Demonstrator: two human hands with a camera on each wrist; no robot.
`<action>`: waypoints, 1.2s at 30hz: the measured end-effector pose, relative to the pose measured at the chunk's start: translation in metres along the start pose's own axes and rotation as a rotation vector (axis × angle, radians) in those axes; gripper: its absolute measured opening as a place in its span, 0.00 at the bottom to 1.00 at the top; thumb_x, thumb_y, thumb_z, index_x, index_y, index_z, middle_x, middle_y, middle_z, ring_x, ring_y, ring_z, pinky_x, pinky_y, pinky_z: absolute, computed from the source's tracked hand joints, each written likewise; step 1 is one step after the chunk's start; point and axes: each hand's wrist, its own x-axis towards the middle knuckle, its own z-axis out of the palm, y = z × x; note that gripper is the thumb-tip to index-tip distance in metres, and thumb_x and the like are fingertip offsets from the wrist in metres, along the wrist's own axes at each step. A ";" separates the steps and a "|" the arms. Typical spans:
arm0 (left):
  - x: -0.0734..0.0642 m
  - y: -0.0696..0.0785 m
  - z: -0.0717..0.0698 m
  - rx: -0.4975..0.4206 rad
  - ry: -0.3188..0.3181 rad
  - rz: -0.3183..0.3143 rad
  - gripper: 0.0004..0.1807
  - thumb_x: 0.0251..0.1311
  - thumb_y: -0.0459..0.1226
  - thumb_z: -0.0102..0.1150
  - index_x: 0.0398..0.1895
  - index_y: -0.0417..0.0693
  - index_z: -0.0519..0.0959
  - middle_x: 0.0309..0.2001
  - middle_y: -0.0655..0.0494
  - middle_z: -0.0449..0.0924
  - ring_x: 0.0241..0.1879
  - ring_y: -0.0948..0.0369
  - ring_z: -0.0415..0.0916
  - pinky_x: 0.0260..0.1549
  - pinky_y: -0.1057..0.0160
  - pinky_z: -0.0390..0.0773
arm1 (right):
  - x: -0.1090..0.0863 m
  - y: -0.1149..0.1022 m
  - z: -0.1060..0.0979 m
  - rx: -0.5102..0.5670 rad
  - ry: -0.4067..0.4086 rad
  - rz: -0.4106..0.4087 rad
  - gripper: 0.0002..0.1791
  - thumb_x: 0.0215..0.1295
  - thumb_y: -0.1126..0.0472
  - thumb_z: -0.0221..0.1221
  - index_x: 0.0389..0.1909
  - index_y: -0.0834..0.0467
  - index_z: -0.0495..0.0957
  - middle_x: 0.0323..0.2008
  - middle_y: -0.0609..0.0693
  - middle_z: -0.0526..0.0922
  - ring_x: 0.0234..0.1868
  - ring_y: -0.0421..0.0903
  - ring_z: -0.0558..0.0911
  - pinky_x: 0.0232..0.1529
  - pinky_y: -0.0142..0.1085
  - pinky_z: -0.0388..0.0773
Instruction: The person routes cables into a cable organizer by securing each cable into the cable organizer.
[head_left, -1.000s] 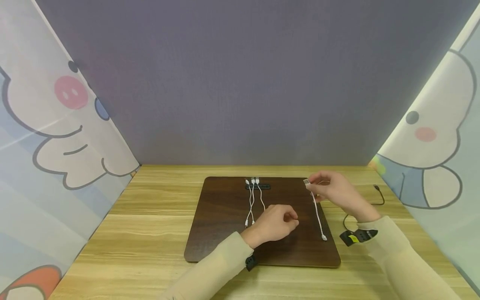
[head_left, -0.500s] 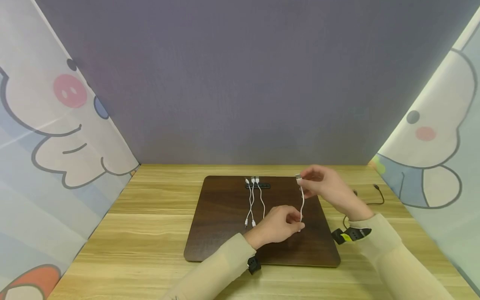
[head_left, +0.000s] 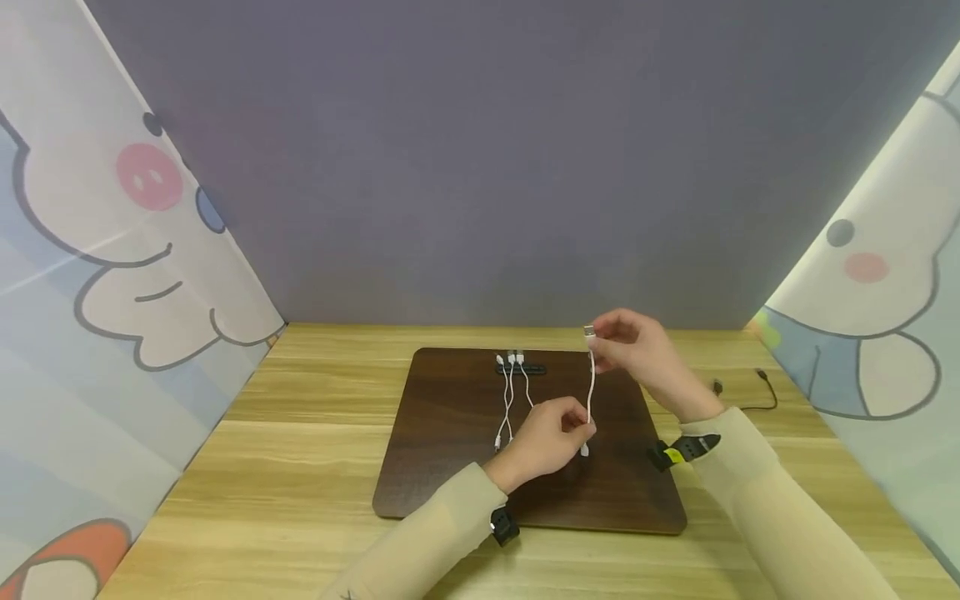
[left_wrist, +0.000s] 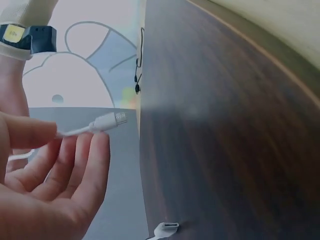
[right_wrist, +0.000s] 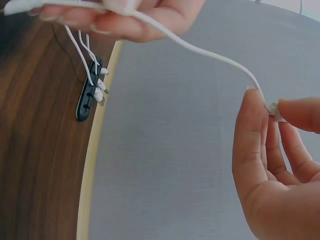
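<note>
A short white USB cable (head_left: 592, 385) is held up between both hands over the dark wooden board (head_left: 431, 417). My right hand (head_left: 647, 357) pinches it just below the USB-A plug (head_left: 588, 331), which points up. Lower down, my left hand (head_left: 546, 437) pinches the other end between thumb and fingers. In the left wrist view the small plug (left_wrist: 106, 121) sticks out past the fingertips. Beyond the hands, a black cable clip strip (right_wrist: 84, 107) lies at the board's far edge, with several white cables (right_wrist: 90, 55) seated in its slots.
Right of the board, a thin black cable (head_left: 765, 407) lies on the light wood table (head_left: 300, 433). A grey panel (head_left: 480, 167) stands behind the table, and printed cartoon sheets (head_left: 885, 350) line both sides.
My right hand has moved left and up with the cable. The cable's lower end hung free and lay over the board's right side; my left hand now pinches it.
</note>
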 end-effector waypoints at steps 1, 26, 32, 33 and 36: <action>0.000 0.000 -0.001 0.007 0.019 -0.002 0.03 0.68 0.36 0.63 0.36 0.47 0.82 0.33 0.63 0.83 0.33 0.72 0.76 0.37 0.71 0.76 | 0.003 0.001 0.001 0.009 0.006 -0.004 0.17 0.70 0.67 0.63 0.53 0.73 0.72 0.44 0.60 0.79 0.37 0.45 0.83 0.39 0.42 0.85; -0.007 -0.003 -0.011 0.130 0.189 -0.078 0.07 0.61 0.30 0.65 0.41 0.39 0.81 0.27 0.63 0.75 0.26 0.70 0.71 0.29 0.70 0.73 | 0.053 0.016 0.015 0.004 0.094 -0.036 0.19 0.66 0.73 0.62 0.55 0.76 0.73 0.40 0.58 0.77 0.37 0.47 0.84 0.42 0.43 0.86; -0.007 0.000 -0.012 0.199 0.234 -0.077 0.08 0.59 0.29 0.64 0.42 0.38 0.82 0.27 0.61 0.76 0.27 0.68 0.72 0.30 0.68 0.74 | 0.064 0.022 0.019 -0.099 0.115 -0.014 0.16 0.65 0.73 0.63 0.52 0.73 0.77 0.42 0.63 0.79 0.41 0.56 0.84 0.42 0.40 0.85; -0.007 0.001 -0.013 0.202 0.235 -0.079 0.09 0.58 0.28 0.64 0.42 0.37 0.83 0.28 0.61 0.76 0.27 0.68 0.72 0.31 0.68 0.75 | 0.066 0.023 0.020 -0.108 0.114 -0.006 0.16 0.65 0.73 0.63 0.52 0.73 0.78 0.42 0.64 0.79 0.42 0.57 0.84 0.43 0.41 0.85; -0.007 0.002 -0.013 0.212 0.231 -0.091 0.10 0.59 0.28 0.64 0.44 0.35 0.83 0.28 0.59 0.79 0.27 0.68 0.74 0.31 0.66 0.76 | 0.069 0.025 0.020 -0.125 0.102 0.024 0.16 0.65 0.72 0.63 0.53 0.72 0.78 0.44 0.65 0.80 0.42 0.57 0.84 0.47 0.46 0.84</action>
